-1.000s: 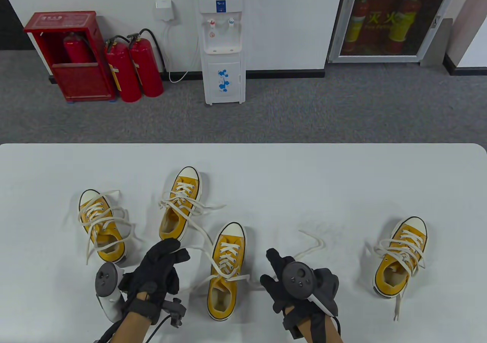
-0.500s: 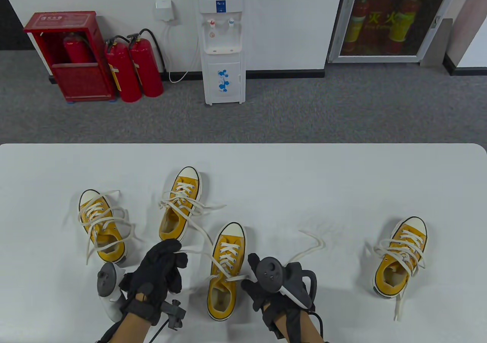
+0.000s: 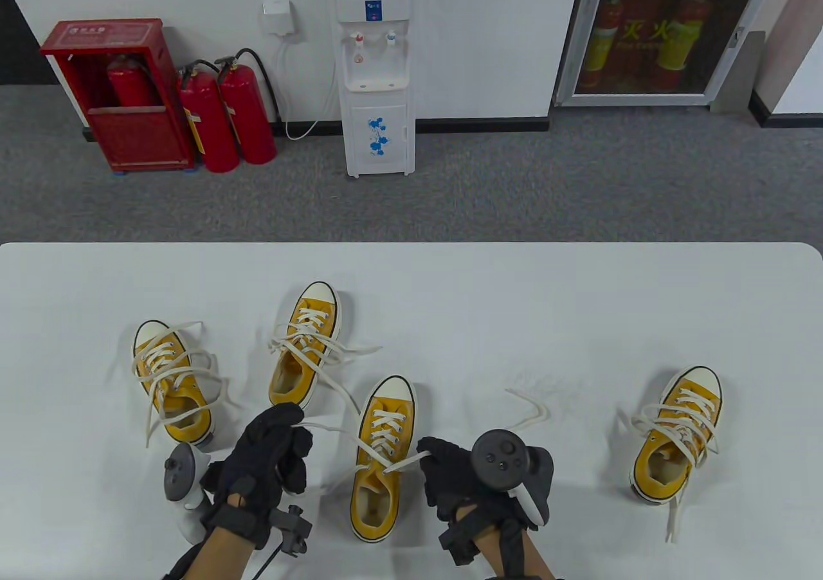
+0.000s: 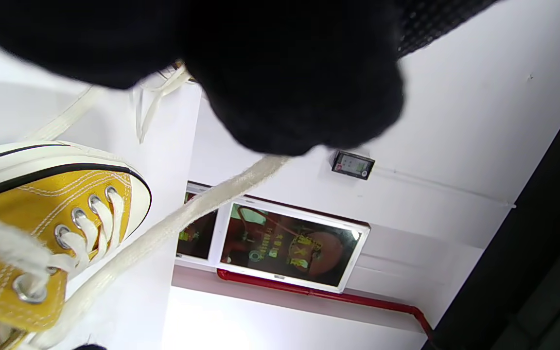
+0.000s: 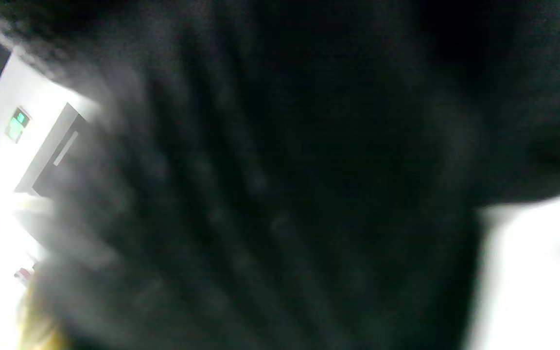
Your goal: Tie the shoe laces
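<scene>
Several yellow canvas shoes with white laces stand on the white table. The nearest one, the middle shoe, lies between my hands, toe pointing away. My left hand pinches its left lace, held taut toward the shoe. In the left wrist view this lace runs from my gloved fingers down past the shoe. My right hand grips the shoe's right lace just beside the shoe. In the right wrist view the glove fills the blurred frame.
Two more shoes stand at the left and centre left, with loose laces spread around them. Another shoe stands at the right. A loose lace end lies on the table right of my right hand.
My right hand has moved left from the bare table to the middle shoe and closed on its right lace. My left hand has barely moved and keeps pinching the left lace.
</scene>
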Available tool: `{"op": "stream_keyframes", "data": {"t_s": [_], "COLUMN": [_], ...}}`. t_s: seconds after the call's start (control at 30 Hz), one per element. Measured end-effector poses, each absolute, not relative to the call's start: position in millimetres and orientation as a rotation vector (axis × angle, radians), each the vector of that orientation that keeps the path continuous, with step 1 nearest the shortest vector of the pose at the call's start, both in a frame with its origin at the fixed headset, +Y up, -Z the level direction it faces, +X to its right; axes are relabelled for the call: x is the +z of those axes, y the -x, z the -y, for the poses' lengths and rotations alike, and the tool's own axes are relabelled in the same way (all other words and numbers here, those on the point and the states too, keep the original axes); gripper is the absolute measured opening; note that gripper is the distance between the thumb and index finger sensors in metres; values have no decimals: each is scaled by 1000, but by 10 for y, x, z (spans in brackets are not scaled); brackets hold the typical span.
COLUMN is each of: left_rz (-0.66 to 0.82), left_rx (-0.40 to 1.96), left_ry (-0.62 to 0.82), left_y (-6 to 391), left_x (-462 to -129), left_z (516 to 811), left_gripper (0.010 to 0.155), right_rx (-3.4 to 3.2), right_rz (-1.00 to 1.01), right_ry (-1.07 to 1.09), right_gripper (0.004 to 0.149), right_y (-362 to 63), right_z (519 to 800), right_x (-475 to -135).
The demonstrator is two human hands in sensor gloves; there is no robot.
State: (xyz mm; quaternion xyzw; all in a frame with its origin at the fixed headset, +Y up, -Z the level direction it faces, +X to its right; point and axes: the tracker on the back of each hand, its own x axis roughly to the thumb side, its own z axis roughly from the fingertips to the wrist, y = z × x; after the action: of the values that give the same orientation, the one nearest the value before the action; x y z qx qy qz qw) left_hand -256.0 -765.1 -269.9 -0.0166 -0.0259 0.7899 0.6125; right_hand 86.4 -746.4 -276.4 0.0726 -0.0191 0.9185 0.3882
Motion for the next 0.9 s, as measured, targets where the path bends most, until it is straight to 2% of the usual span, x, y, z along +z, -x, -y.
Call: {"op": "stream_keyframes", "data": {"t_s": [0.2, 0.37, 0.63, 0.9], "left_rz": [55, 57, 69, 68], "left_rx": [1832, 1832, 1815, 1818], "left_ry": [36, 38, 46, 52], "left_y": [2563, 2561, 2542, 2535], "left_x": [-2697, -2697, -2698, -2698], "left_z": [7648, 7654, 7655, 7670], "left_gripper": [41, 41, 42, 42], "right_rx": [2207, 1969, 1592, 1489], "right_rz": [23, -129, -105, -86], "right_ry": [-197, -231, -207, -224], "right_gripper": [47, 63, 70, 74], "right_y": [-887, -920, -1008, -1043], "right_z": [7461, 7546, 7529, 7329], "right_x": [-2729, -2714, -2752, -2820]}}
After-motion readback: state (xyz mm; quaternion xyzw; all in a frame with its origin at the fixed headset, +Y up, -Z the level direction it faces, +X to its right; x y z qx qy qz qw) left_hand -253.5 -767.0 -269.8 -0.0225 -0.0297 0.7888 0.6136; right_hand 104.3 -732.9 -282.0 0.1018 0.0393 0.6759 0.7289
